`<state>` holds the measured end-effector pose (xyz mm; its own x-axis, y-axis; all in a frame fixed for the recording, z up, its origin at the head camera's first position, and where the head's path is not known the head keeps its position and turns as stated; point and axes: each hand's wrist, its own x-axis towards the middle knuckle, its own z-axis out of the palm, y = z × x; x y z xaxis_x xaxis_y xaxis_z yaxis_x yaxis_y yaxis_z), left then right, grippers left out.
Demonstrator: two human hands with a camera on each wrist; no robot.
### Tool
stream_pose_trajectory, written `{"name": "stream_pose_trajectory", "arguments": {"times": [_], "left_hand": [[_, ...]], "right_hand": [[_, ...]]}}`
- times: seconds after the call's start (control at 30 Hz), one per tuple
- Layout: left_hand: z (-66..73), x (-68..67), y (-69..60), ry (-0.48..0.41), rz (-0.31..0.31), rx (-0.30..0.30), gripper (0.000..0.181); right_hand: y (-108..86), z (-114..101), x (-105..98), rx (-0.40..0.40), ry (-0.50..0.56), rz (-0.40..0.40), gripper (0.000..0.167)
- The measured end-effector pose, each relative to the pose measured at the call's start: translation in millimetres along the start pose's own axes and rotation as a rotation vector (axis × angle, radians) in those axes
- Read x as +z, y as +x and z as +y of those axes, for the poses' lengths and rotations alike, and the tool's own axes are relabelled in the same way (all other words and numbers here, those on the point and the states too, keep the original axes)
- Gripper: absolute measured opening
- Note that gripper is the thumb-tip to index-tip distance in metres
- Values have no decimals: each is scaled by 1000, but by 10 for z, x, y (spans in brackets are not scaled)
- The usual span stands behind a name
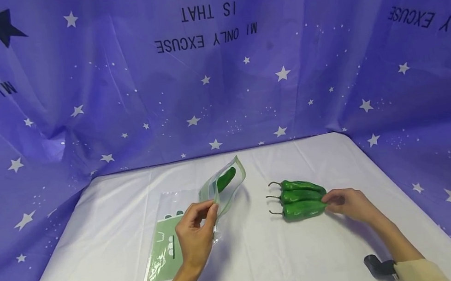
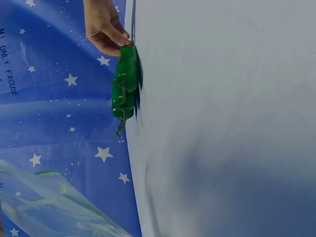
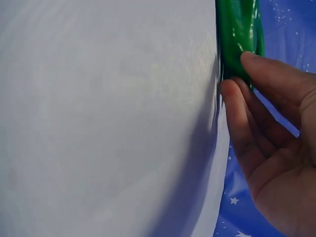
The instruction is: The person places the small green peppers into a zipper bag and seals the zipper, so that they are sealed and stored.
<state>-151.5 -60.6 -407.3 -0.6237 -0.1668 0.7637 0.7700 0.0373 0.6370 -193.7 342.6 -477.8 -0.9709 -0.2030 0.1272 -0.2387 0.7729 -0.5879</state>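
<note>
My left hand (image 1: 196,234) pinches the edge of a clear plastic bag (image 1: 207,190) with a pale green rim, held up off the table with its mouth spread. Inside the bag is one green pepper (image 1: 226,179). To the right, three green peppers (image 1: 302,195) lie side by side, stems toward the left. My right hand (image 1: 351,205) pinches the tip of the nearest green pepper (image 1: 302,210). In the right wrist view the thumb (image 3: 269,66) rests on that pepper's tip, with the fingers beneath it. The left hand is mostly out of the left wrist view.
A flat clear bag with a green print (image 1: 163,249) lies under and left of my left hand. A white cloth (image 1: 259,257) covers the table. Purple curtain with stars (image 1: 220,90) hangs behind and along both sides.
</note>
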Motion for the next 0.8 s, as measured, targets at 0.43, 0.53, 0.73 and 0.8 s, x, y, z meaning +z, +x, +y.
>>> {"name": "stream_pose_trajectory", "arguments": {"times": [0.43,0.53,0.73,0.8], "left_hand": [[-47,53,-61,44,-54,19,16],[-38,64,-86,71,-71,3,18],[-29,85,-126,94,-101,-1,18],[-31,95,-136,106,-107,12,18]], "right_hand": [[-17,-4,7,59,68,33,15],[-14,-73,-69,99,102,73,20],[113,-313,-317,91,179,168,27],[201,-418,-380,71,167,203,26]]}}
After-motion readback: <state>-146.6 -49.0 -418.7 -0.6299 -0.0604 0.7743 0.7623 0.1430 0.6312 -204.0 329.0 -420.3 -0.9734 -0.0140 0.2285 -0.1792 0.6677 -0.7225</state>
